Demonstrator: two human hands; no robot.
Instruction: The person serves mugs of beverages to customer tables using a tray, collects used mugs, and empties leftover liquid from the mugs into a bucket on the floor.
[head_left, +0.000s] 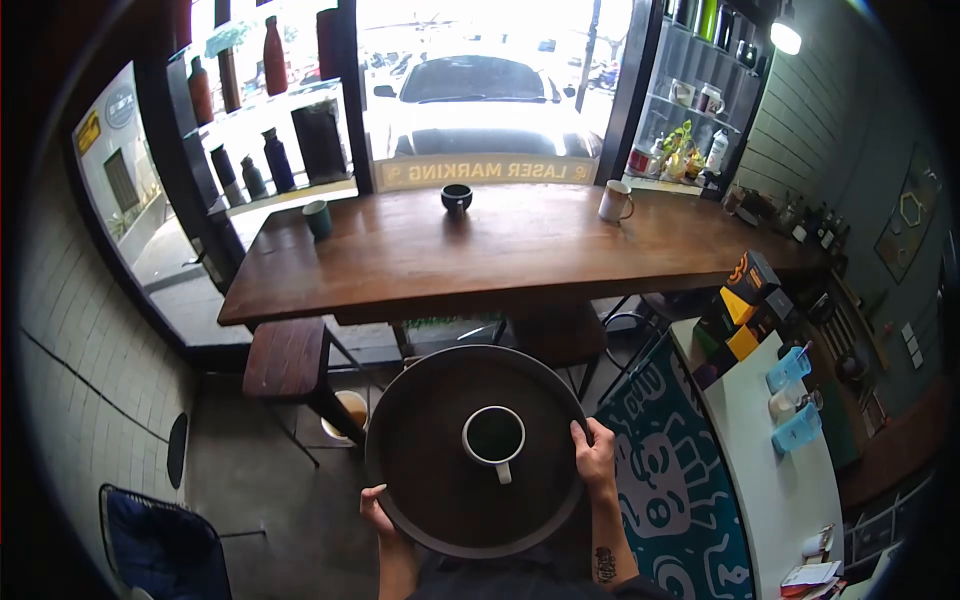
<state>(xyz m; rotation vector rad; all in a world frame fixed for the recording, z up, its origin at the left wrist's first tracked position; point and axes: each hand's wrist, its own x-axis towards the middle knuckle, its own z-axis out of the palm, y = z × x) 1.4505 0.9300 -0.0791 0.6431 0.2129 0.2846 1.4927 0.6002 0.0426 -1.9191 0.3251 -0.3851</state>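
The tray [425, 430], round and dark, is held level or nearly so in front of the person, short of the wooden bench [400, 250]. On it, near the middle, stands a white-rimmed mug [494, 440], upright, its inside dark and its handle toward the person; whether it holds liquid I cannot tell. Both hands have the tray in their grip: the left hand [376, 509] grasps the rim at the near left, the right hand [597, 455] grasps it at the right, thumb over the edge. The fingers underneath are mostly hidden.

Beyond the tray, three vessels stand well apart on the wooden bench: a green cup [318, 219] at left, a black cup [457, 199] by the window side, and a pale mug [614, 202] at right, handle to the right. A stool [287, 358] stands at the bench's near left, with a bucket [347, 415] on the floor beside it. To the right, a white bench [740, 430] carries stacked boxes [742, 308] and two blue cups [789, 370]. Past the window sits a car [480, 110].
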